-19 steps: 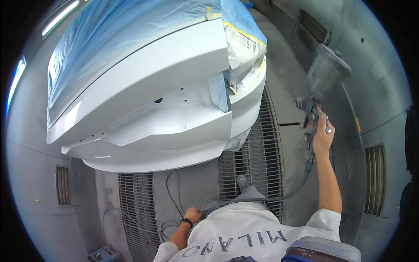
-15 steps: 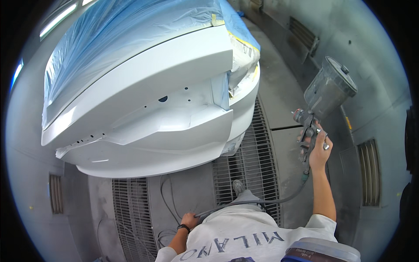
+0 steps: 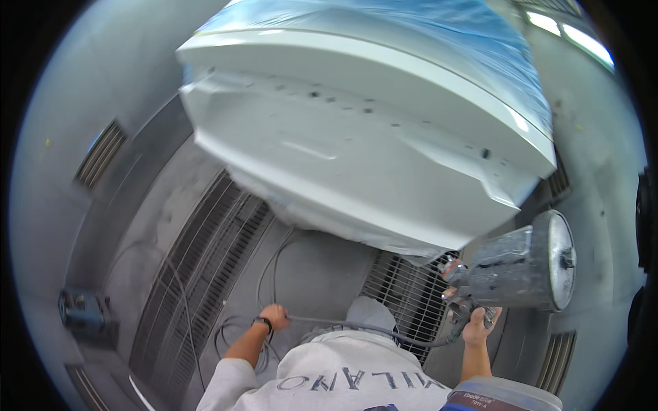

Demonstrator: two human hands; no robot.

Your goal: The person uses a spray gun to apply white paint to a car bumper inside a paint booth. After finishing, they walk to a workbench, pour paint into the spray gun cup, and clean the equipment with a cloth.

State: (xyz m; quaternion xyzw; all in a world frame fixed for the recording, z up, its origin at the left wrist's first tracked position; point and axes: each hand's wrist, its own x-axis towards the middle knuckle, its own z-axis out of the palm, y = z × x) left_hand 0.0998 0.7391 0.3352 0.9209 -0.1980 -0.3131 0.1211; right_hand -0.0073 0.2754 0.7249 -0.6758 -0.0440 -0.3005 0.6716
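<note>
My right hand (image 3: 478, 327) is closed around the grip of a paint spray gun (image 3: 463, 308), on the right beside the car. Its grey, paint-stained cup (image 3: 510, 266) lies tipped sideways, lid toward the right. The gun's nozzle end is close to the lower right corner of the white car rear panel (image 3: 370, 154); whether they touch I cannot tell. A dark air hose (image 3: 363, 327) runs from the gun across my body into my left hand (image 3: 275, 316), whose fingers are wrapped round it at lower centre. A white bumper hangs below the panel, partly blurred.
Blue masking film (image 3: 439, 31) covers the car above the panel. Floor grates (image 3: 195, 274) run on both sides of the grey floor. Hose loops (image 3: 236, 335) lie by my left arm. A blue box-like device (image 3: 86, 312) stands far left. Vented walls (image 3: 103, 154) close in the space.
The view has swung left, so the car rear sits further right and tilts the other way. The spray gun has come lower and its cup has tipped sideways. Both hands keep their hold.
</note>
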